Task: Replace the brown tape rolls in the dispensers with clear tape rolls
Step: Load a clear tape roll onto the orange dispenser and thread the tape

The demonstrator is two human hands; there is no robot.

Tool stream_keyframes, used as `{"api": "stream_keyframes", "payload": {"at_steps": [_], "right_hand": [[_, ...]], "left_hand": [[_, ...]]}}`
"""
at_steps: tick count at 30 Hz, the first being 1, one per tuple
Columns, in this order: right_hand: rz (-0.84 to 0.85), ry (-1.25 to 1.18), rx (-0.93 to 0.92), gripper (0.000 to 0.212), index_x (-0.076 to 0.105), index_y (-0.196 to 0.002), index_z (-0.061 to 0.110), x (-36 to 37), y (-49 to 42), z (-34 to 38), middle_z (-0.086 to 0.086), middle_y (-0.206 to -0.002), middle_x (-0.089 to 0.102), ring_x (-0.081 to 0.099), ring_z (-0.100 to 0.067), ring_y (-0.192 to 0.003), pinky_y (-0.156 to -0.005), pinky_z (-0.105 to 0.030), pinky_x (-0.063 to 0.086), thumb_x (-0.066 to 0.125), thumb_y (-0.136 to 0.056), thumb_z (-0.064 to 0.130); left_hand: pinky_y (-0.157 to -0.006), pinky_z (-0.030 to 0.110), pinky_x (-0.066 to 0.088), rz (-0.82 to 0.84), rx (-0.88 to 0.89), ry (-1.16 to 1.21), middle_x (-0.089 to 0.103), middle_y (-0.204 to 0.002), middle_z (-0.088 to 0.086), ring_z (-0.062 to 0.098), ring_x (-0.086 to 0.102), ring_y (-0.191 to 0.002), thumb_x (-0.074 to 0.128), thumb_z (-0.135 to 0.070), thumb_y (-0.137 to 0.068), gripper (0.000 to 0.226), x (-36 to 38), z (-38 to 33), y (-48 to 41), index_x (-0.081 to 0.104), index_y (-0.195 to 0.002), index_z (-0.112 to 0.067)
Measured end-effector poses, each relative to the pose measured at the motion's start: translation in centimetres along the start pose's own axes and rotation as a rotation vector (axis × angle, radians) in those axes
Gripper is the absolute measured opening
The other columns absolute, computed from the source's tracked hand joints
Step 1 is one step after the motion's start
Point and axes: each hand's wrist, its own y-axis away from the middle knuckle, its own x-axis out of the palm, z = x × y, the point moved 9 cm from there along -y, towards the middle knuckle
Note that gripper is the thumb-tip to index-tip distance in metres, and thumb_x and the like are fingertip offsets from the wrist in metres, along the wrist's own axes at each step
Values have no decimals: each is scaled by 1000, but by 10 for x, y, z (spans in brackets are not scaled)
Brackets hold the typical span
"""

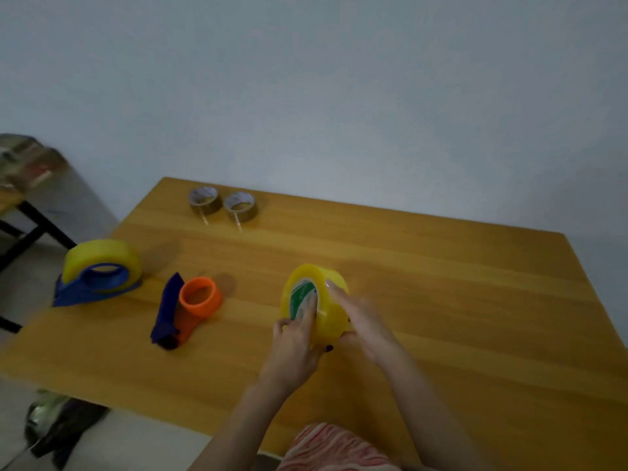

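A thick clear tape roll [326, 283] that looks yellow, with a green-and-white core, stands on edge mid-table. My left hand [295, 345] holds its near side, one finger reaching into the core. My right hand [356, 317] grips its right flank, fingers laid over the outer surface. To the left lies an orange-and-blue dispenser [190, 307] with a bare orange spool. Farther left, a blue dispenser [98, 277] carries another clear yellowish roll. Two brown tape rolls [204, 200] [240, 206] lie flat near the table's far edge.
The wooden table [441, 317] stands against a pale wall. A second table with black legs [20, 232] holding clutter sits at the far left. A dark bag [57, 426] lies on the floor below the table's left corner.
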Motion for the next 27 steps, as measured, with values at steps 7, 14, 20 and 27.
{"api": "stream_keyframes", "payload": {"at_steps": [7, 14, 20, 27], "right_hand": [[18, 184, -122, 29, 68, -92, 20, 34, -7, 11, -1, -92, 70, 69, -17, -85, -67, -36, 61, 75, -74, 41], [-2, 145, -51, 49, 62, -104, 13, 71, -26, 7, -6, -100, 69, 72, -20, -82, -69, -37, 61, 80, -68, 42], [-87, -104, 42, 46, 58, -108, 12, 122, -49, -1, -11, -102, 69, 69, -25, -86, -65, -30, 58, 76, -74, 38], [-66, -276, 7, 41, 62, -117, 7, 188, -59, -11, -9, -94, 69, 65, -25, -85, -73, -36, 55, 68, -83, 29]], "left_hand": [[-98, 34, 20, 26, -58, -77, 61, -116, -4, 19, 53, -114, 62, -20, -82, 58, -23, 44, 0, 35, -133, -25], [-104, 38, 14, 22, 12, -113, 55, -129, -8, 13, 44, -127, 61, -5, -79, 64, -55, 86, 0, 38, -132, -31], [-92, 39, 35, -175, 216, -24, 57, -123, -1, 14, 45, -119, 69, -5, -71, 57, -110, 144, -3, 47, -119, -25], [-76, 22, 39, -122, -291, 266, 54, -121, 11, 18, 53, -95, 52, -9, -90, 33, -144, 287, -6, 47, -122, -6]]}}
